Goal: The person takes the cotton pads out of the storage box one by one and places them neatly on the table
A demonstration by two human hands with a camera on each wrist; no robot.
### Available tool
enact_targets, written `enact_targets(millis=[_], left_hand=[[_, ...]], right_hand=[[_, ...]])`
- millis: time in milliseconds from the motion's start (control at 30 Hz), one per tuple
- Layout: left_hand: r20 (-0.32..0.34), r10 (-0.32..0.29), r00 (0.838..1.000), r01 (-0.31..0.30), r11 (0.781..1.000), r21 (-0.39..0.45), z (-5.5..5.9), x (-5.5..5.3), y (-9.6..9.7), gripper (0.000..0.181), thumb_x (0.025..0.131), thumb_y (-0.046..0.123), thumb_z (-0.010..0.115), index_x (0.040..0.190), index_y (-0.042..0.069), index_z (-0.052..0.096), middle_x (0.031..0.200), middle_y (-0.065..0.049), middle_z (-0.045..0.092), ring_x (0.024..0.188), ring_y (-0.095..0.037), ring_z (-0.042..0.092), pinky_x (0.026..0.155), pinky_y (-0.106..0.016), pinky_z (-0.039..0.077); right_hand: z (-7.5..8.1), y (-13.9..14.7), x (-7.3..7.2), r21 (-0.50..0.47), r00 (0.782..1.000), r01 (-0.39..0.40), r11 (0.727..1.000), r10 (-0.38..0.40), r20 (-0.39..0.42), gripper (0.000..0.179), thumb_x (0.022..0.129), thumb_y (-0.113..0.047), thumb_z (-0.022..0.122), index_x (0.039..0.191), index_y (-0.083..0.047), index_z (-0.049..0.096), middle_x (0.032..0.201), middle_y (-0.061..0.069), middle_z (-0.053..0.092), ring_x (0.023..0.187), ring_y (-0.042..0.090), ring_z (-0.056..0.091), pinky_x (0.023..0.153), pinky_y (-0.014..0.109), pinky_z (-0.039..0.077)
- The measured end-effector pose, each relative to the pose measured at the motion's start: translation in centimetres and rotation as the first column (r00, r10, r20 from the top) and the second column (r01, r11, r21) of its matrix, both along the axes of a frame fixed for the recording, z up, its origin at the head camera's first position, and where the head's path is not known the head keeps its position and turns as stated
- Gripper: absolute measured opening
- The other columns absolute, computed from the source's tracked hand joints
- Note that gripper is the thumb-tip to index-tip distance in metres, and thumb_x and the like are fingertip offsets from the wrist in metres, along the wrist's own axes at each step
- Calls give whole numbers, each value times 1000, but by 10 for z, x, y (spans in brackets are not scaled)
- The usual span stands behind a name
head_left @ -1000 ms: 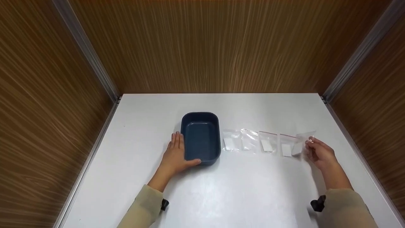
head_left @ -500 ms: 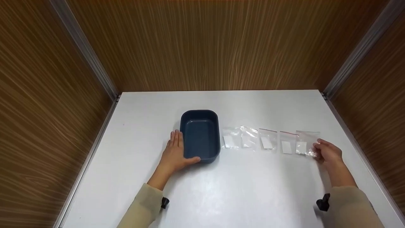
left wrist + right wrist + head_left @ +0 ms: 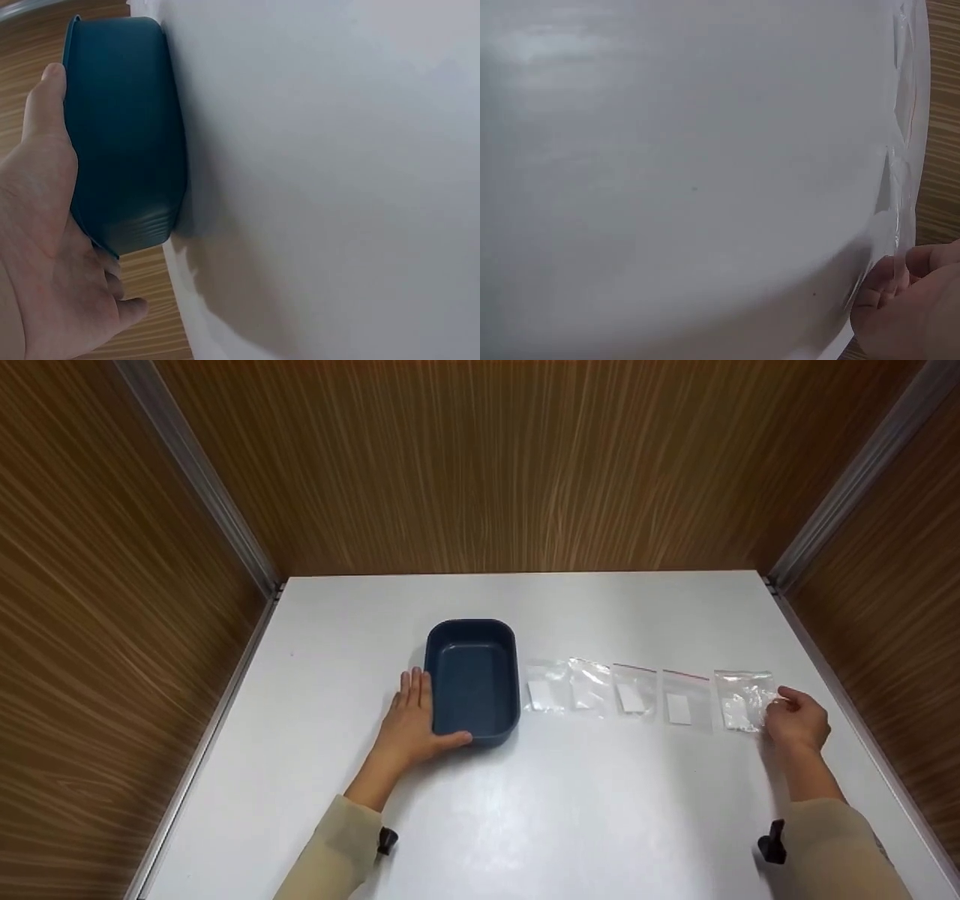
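A dark blue rectangular container [image 3: 474, 690] stands on the white table, and in the left wrist view its side wall [image 3: 124, 135] shows. My left hand [image 3: 409, 727] rests against its left side with straight fingers, the thumb lying at the near rim. To the right, several clear zip bags lie in a row, each with a white piece inside. My right hand [image 3: 799, 724] pinches the right edge of the rightmost zip bag [image 3: 742, 690]. In the right wrist view, fingertips of the right hand [image 3: 904, 300] meet on thin clear plastic; the bag's contents are hard to make out there.
Other zip bags [image 3: 634, 694] run from beside the container towards the right hand, some with a red seal line. The white table [image 3: 570, 810] is bordered by wood-grain panels [image 3: 480, 472] at the back and both sides.
My right hand has moved right with the rightmost bag, drawing it off the neighbouring bag so a gap shows between them; it now lies flatter. The left hand and container stay nearly in place.
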State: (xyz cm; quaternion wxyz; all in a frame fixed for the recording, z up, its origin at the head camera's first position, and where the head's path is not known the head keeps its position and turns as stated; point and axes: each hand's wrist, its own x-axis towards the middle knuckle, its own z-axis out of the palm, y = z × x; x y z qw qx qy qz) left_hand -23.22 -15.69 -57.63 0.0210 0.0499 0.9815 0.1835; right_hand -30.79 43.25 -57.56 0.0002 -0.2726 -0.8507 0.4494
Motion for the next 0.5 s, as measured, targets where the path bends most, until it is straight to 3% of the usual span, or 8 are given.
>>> enact_targets(millis=[133,233,367,500], left_hand=[[6,2,1000,-2,1000,-8,-1,3,-5,139,68,90,57,159,1,1,167,-19,-4,154,-36,-6,123,-53,14],[-5,5,1000,-5,1000,16,-1,5,-9,130,75,85,56,159,2,3,167,-19,-2,153,-39,-3,121,-58,17],[-44,11,999,-7,996,84,-2,8,-21,107,89,73,50,161,6,6,167,-20,2,152,-44,4,116,-63,25],[-104,28,994,-15,993,119,2,13,-36,96,95,64,50,161,10,8,167,-19,8,150,-44,16,111,-63,33]], right_hand=[[-2,-2,7,86,999,-36,996,38,-28,55,98,-18,43,152,-6,41,148,21,45,129,35,47,97,40,44],[-2,-6,9,125,993,-37,992,50,-105,53,98,-15,44,150,-4,44,150,25,41,134,42,42,106,53,38],[-2,-23,8,175,970,-8,985,50,-237,48,96,-11,49,143,-3,53,138,26,48,128,38,45,101,48,37],[5,-52,7,186,930,-30,982,96,-355,44,93,-5,53,136,-3,60,129,21,57,122,33,50,94,37,39]])
